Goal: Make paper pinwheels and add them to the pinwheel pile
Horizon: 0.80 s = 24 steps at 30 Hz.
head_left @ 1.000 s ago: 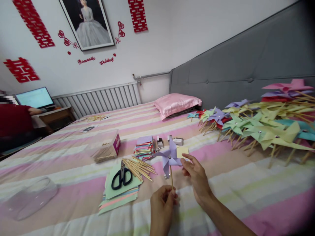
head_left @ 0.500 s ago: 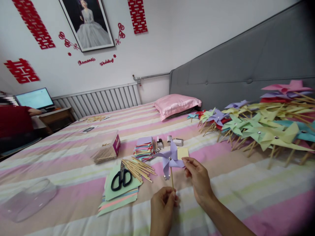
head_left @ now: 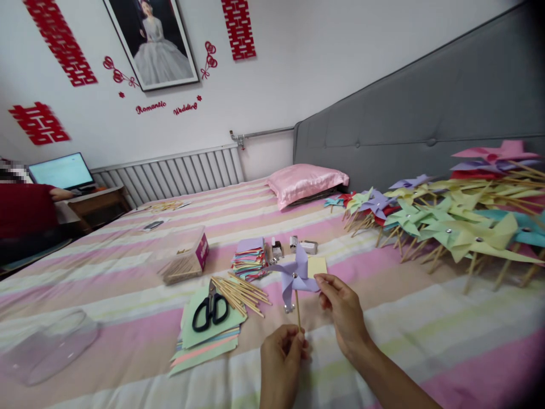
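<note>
A purple paper pinwheel (head_left: pixel 293 275) with a shiny pin at its centre stands upright on a thin wooden stick. My left hand (head_left: pixel 283 358) is closed round the lower part of that stick. With thumb and forefinger, my right hand (head_left: pixel 343 307) pinches the tip of the pinwheel's right blade. Behind it lies a pale yellow paper square (head_left: pixel 317 266). A stack of small coloured paper squares (head_left: pixel 248 257) sits to the left, with loose wooden sticks (head_left: pixel 242 293) before it. Black-handled scissors (head_left: pixel 210 307) rest on larger coloured paper sheets (head_left: pixel 204 352).
Many finished pinwheels (head_left: pixel 451 221) are piled along the grey headboard (head_left: pixel 426 108). A clear box of sticks (head_left: pixel 187 258) and a clear plastic lid (head_left: pixel 51 346) lie on the striped bed. Farther off are a pink pillow (head_left: pixel 307 180) and a person in red (head_left: pixel 25 210) near a monitor.
</note>
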Each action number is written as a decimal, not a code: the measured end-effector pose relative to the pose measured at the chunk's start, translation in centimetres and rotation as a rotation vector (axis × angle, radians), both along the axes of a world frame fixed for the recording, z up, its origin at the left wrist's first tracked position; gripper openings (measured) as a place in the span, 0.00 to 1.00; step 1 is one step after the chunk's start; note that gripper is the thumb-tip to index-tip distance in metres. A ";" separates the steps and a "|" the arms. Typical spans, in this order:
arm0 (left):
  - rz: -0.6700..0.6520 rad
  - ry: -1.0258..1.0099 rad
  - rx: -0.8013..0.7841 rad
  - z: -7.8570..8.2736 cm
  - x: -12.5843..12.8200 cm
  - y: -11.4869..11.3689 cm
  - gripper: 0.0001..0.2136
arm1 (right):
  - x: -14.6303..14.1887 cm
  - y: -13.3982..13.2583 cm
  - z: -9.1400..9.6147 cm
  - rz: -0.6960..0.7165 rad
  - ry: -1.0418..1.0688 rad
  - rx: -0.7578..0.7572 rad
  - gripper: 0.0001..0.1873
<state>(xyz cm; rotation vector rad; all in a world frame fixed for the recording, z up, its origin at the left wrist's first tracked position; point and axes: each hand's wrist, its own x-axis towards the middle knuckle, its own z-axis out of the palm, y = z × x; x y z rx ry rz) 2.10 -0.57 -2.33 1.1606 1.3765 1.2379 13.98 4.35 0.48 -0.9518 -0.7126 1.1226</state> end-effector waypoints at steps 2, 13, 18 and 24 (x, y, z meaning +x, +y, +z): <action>-0.001 0.009 0.011 0.0 0.0 0.0 0.07 | 0.0 0.0 0.0 0.000 -0.004 -0.004 0.12; -0.064 0.005 -0.026 0.6 -0.4 0.0 0.07 | -0.3 -0.2 0.0 0.048 -0.026 -0.023 0.12; -0.063 0.015 -0.025 0.8 -0.4 -0.1 0.08 | -0.3 -0.1 -0.1 0.053 -0.025 -0.027 0.14; -0.055 0.046 -0.013 0.7 -0.4 -0.1 0.07 | -0.1 0.1 -0.1 0.010 -0.023 -0.019 0.14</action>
